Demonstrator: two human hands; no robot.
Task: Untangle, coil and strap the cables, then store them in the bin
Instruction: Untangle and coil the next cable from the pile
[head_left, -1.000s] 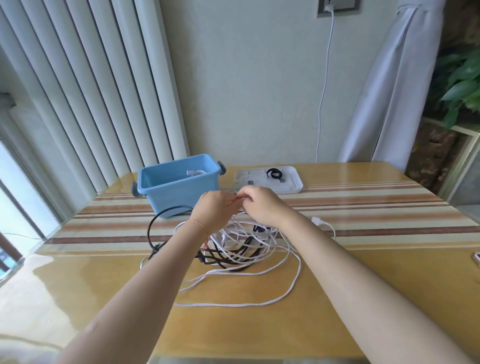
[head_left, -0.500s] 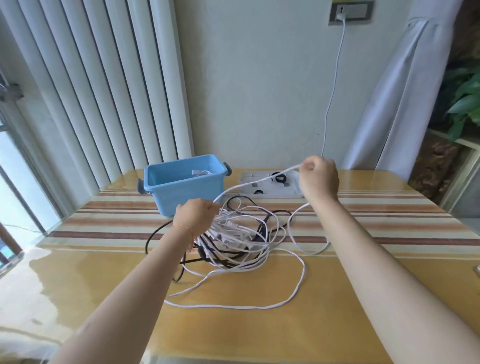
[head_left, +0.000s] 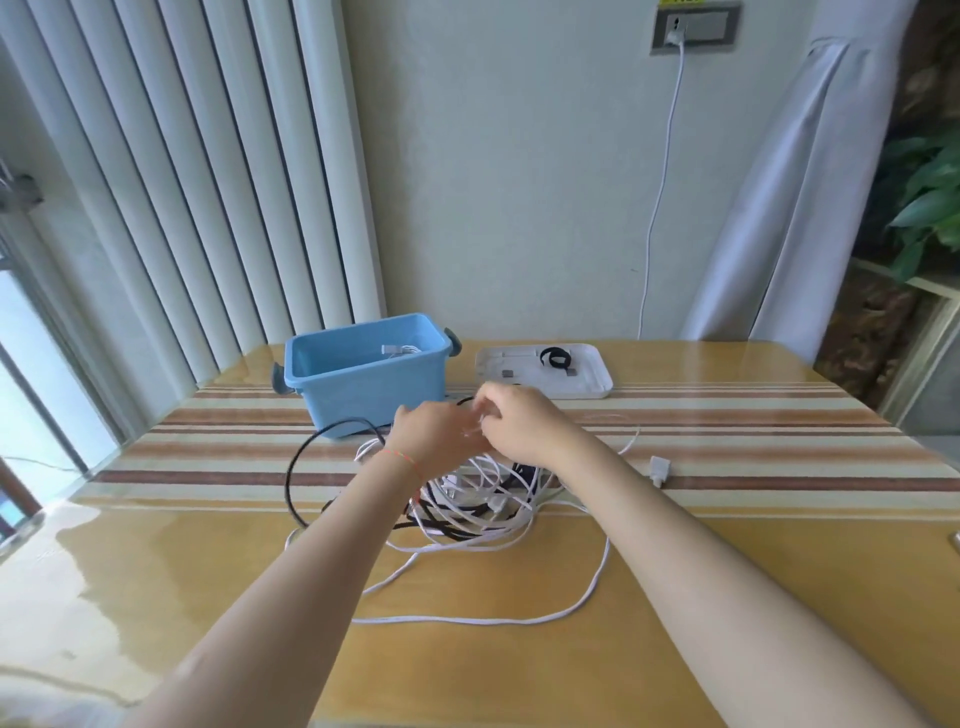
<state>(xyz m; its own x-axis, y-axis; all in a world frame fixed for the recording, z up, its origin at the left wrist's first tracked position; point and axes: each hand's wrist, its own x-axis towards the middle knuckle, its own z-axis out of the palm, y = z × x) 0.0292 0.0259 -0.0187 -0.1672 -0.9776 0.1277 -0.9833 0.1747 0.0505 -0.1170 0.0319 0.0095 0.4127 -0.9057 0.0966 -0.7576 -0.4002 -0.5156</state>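
Observation:
A tangle of white and black cables (head_left: 475, 506) lies in the middle of the table. One long white cable (head_left: 519, 618) loops out toward me, and a black cable (head_left: 301, 457) arcs to the left. My left hand (head_left: 434, 439) and my right hand (head_left: 522, 423) meet just above the tangle, fingers pinched on white cable strands between them. A white plug (head_left: 658, 469) rests to the right of the pile. The blue bin (head_left: 363, 371) stands behind the hands and holds a white cable.
A white tray (head_left: 587, 376) with a black strap (head_left: 555, 357) and small pieces sits right of the bin. Another white cable (head_left: 657, 208) hangs from a wall socket behind the table. Blinds stand at the left, a curtain at the right.
My right hand, which had pulled a white strand up and to the right, has come back down to meet my left hand over the tangle.

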